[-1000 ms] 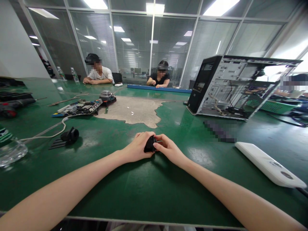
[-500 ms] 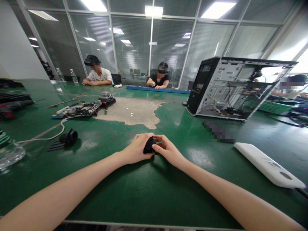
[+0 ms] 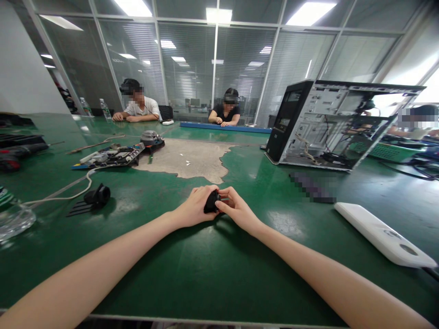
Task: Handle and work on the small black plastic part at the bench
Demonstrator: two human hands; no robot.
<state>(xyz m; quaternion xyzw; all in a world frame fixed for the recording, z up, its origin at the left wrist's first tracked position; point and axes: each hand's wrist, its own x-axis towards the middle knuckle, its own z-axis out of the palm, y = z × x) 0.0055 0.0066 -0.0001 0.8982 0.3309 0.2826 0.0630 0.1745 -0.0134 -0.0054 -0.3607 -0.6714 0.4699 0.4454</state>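
Observation:
Between my two hands is a small black part [image 3: 210,202], with a rounded dark face turned toward me; its exact kind does not show. My left hand [image 3: 194,206] wraps round its left side, fingers curled over the far edge. The thumb and fingers of my right hand [image 3: 234,205] pinch its right side. Both hands are just above the green tabletop [image 3: 206,278], and part of the black piece is hidden by my fingers. Left of my hands, a black piece with a round end and flat prongs [image 3: 98,196] lies on the table.
A circuit board [image 3: 109,156] and a white cable [image 3: 88,183] lie at left, near a clear bottle [image 3: 15,219]. An open computer case [image 3: 291,123] stands at right, with a white device [image 3: 380,233] nearer me. Two people sit across the table; another is at far right.
My hands and the black part have shifted very slightly up and left, with the grip kept. The person at back left has moved a hand leftward.

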